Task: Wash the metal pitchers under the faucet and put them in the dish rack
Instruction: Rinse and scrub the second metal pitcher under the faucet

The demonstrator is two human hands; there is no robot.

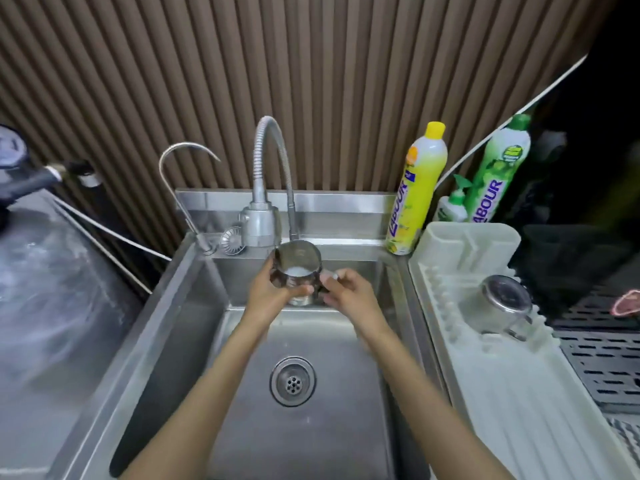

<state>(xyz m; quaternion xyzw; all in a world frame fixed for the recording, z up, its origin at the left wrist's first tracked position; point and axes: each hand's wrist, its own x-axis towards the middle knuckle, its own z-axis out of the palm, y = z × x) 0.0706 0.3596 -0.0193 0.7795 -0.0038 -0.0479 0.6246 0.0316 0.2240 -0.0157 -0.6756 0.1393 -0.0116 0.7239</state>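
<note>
Two hands hold one metal pitcher (297, 268) over the sink (194, 341), right under the tip of the flexible faucet (268, 157). Her left hand (277, 289) wraps around the pitcher's body, while the right hand (346, 292) pinches its handle; whitish liquid sits inside. Off to the right, a second pitcher (502, 306) lies tipped in the white dish rack (485, 375), beside a yellow soap bottle (415, 192).
</note>
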